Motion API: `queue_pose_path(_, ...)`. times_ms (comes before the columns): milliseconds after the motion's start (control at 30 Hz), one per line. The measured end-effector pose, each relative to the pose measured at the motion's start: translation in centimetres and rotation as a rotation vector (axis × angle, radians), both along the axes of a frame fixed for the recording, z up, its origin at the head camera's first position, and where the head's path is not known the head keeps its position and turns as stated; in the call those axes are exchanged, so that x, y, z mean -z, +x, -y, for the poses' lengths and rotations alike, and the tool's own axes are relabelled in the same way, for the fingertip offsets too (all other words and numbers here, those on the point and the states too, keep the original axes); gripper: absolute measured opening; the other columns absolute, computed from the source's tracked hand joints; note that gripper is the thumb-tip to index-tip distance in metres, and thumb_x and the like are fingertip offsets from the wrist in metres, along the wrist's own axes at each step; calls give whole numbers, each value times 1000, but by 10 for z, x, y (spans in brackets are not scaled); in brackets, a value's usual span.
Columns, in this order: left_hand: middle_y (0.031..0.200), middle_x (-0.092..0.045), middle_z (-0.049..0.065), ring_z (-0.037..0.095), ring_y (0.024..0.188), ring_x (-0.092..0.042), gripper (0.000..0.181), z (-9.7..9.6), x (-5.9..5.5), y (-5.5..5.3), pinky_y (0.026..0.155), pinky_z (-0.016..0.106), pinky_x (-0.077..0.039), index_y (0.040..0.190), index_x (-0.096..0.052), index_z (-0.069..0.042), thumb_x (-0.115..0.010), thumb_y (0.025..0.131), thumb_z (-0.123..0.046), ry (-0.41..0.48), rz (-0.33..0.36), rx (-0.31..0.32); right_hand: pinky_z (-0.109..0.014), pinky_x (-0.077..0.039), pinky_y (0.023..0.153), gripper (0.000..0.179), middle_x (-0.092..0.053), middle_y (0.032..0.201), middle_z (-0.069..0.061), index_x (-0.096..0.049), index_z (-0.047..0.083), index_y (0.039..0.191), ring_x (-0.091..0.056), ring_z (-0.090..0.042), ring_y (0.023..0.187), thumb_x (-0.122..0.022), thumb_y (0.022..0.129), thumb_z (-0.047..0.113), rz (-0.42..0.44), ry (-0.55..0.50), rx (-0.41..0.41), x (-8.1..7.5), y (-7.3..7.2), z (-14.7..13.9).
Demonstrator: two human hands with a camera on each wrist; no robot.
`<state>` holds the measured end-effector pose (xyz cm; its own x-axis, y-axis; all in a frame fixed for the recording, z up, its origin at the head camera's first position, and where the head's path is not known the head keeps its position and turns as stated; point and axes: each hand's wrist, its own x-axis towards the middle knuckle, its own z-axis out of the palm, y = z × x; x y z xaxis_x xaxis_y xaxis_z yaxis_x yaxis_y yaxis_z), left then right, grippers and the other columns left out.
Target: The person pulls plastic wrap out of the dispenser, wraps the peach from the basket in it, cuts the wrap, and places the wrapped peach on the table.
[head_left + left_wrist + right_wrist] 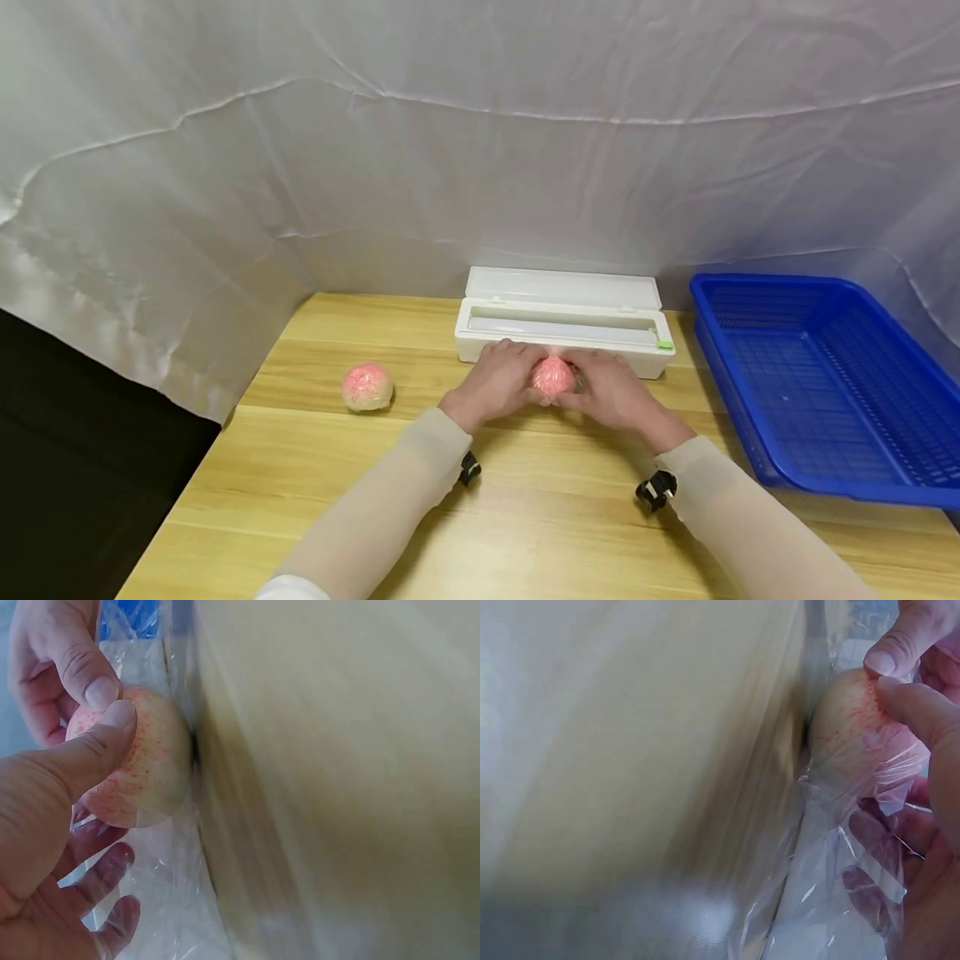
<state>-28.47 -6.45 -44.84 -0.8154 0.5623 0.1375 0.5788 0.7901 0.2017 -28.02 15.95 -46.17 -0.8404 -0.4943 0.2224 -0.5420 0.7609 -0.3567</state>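
curtained-off work booth, grey cloth hung behind, wood-grain table before it

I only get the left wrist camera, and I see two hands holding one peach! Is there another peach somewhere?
Observer: Yes, a second peach sits on the table, off to the left of the held peach.
Operator: Cool! What else is on there?
Observer: A white box, with its lid open and what looks like a roll inside.
Operator: And the blue bit at the top of my picture?
Observer: Probably the blue basket, which stands to the right of the box.
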Motion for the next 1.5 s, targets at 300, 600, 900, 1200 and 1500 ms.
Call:
queue_pose_path(300,136,-71,-6,17,106,-64,56,-1,-7,-5,93,38,-47,143,-62,-23,-78,94,-44,7,26,-16,-58,-52,101,59,-71,125,-14,-65,5,142,-66,-35,117,-80,93,35,-74,31,3,-2,-2,-3)
queue_pose_path(600,151,-62,-2,24,133,-59,68,-3,-2,3,110,47,-44,152,-55,-21,-77,94,-48,-23,43,-54,-65,-39,116,71,-62,146,-19,-56,6,150,-54,-43,138,-76,95,47,2,60,45,6,3,-1)
queue_pose_path(900,155,-57,3,27,138,-53,76,-1,-2,13,112,47,-43,153,-53,-22,-78,90,-56,-45,3,-75,-69,-40,112,79,-61,147,-18,-57,7,148,-51,-44,141,-82,89,53,-20,54,70,10,13,-7)
queue_pose_path(1200,155,-56,3,28,141,-50,74,-2,-4,18,111,47,-45,151,-55,-23,-78,90,-57,-42,-9,-40,-68,-36,116,79,-59,149,-20,-58,4,147,-48,-46,142,-72,94,61,8,6,153,4,23,-14)
queue_pose_path(1500,153,-57,2,27,142,-49,72,-6,-9,19,114,49,-42,151,-56,-22,-79,90,-55,-16,21,-27,-63,-47,94,51,-65,120,-25,-60,-4,134,-57,-45,116,-62,107,40,-108,-285,471,-1,31,-35)
